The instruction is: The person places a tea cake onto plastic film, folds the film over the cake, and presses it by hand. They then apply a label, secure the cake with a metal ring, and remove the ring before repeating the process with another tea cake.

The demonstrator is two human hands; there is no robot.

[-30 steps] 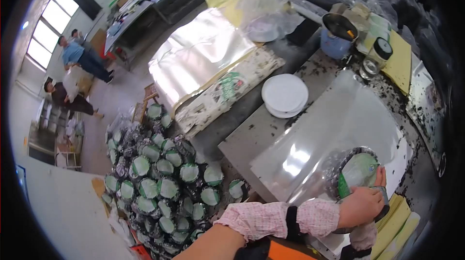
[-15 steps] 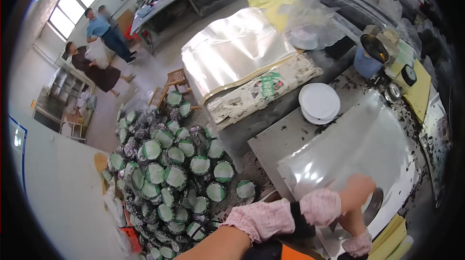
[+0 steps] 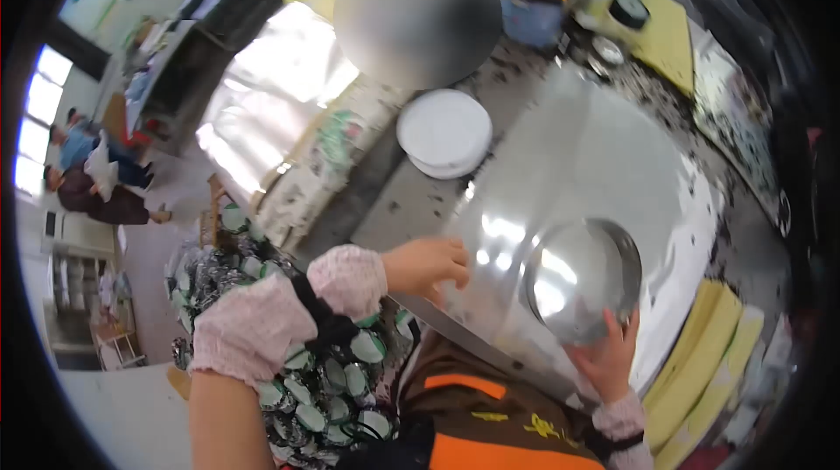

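A round metal ring (image 3: pixel 632 251) lies on the clear plastic sheet (image 3: pixel 604 133) that covers the worktable. My right hand (image 3: pixel 608 352) touches the near rim of the ring with fingers spread, its palm outside it. My left hand (image 3: pixel 429 267) hovers over the left edge of the sheet, fingers curled loosely and apart, with nothing in it. Beyond it, a stack of white round discs (image 3: pixel 444 130) sits on the table left of the sheet.
Bundles with green-white round ends (image 3: pixel 311 417) are piled at lower left. A blue container (image 3: pixel 532 19) and a dark-lidded jar (image 3: pixel 628 10) stand at the back. Folded yellow cloths (image 3: pixel 700 356) lie at right. Several people (image 3: pixel 87 190) stand far left.
The view has turned to the right. My hands, close together over the sheet before, are now apart: the left is off to the left, the right at the ring, which now shows fully.
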